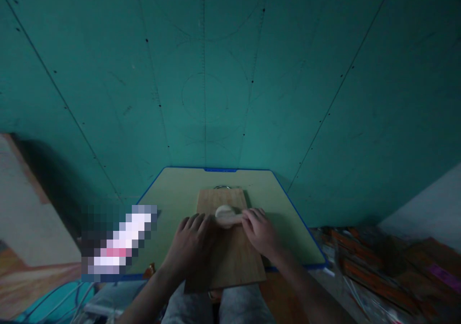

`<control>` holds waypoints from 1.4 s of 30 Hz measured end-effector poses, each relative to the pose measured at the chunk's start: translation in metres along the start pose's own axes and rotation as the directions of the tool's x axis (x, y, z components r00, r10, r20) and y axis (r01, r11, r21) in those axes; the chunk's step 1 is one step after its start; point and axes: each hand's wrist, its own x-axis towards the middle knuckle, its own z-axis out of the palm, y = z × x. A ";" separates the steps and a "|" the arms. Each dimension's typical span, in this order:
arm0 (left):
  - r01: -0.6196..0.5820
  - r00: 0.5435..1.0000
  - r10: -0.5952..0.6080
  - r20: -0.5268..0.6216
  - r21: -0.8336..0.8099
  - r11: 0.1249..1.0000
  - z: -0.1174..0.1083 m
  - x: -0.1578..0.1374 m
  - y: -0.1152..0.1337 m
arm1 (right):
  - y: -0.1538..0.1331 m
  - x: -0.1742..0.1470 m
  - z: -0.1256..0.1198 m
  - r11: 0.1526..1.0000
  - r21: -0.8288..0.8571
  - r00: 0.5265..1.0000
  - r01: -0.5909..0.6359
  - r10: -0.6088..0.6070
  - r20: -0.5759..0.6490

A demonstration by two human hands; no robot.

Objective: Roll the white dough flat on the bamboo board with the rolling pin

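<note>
A small wooden rolling pin [235, 219] lies across a round of pale dough [225, 210] on a wooden cutting board [234, 266]. My right hand [260, 229] is closed around the pin's right end. At the other end, my left hand [192, 235] has its fingers curled over the pin, whose left tip they hide. Part of the dough shows beyond the pin, and a little of it on the near side.
The board rests on a pale folding table [176, 189] with a blue rim, and its near end juts past the table edge. A green wall [223, 98] rises right behind. A pixelated patch covers something at the left. Clutter [360, 266] lies on the right.
</note>
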 end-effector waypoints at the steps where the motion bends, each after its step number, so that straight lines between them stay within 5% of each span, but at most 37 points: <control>1: -0.018 1.000 0.018 -0.024 0.000 1.000 0.003 -0.005 -0.001 | 0.000 -0.006 0.001 1.000 0.008 1.000 0.019 -0.019 -0.011; 6: -0.110 0.976 0.123 -0.178 0.079 0.991 0.023 -0.021 -0.004 | 0.001 -0.028 0.005 0.996 0.025 0.995 0.084 -0.083 -0.050; 12: -0.110 0.969 0.140 -0.202 0.153 0.982 0.030 -0.011 -0.010 | 0.004 -0.012 0.008 0.998 -0.039 0.996 0.056 -0.059 -0.066; 23: 0.152 0.982 -0.131 -0.137 0.158 0.976 0.020 0.055 -0.008 | 0.014 0.054 0.021 0.986 -0.114 0.992 -0.122 0.123 0.000; 35: 0.307 0.950 -0.311 -0.001 0.167 0.937 0.014 0.115 -0.023 | 0.032 0.112 0.030 0.954 -0.137 0.939 -0.265 0.288 0.186; 42: 0.276 0.961 -0.268 -0.071 0.172 0.946 0.023 0.100 -0.021 | 0.026 0.099 0.027 0.968 -0.170 0.952 -0.184 0.219 0.215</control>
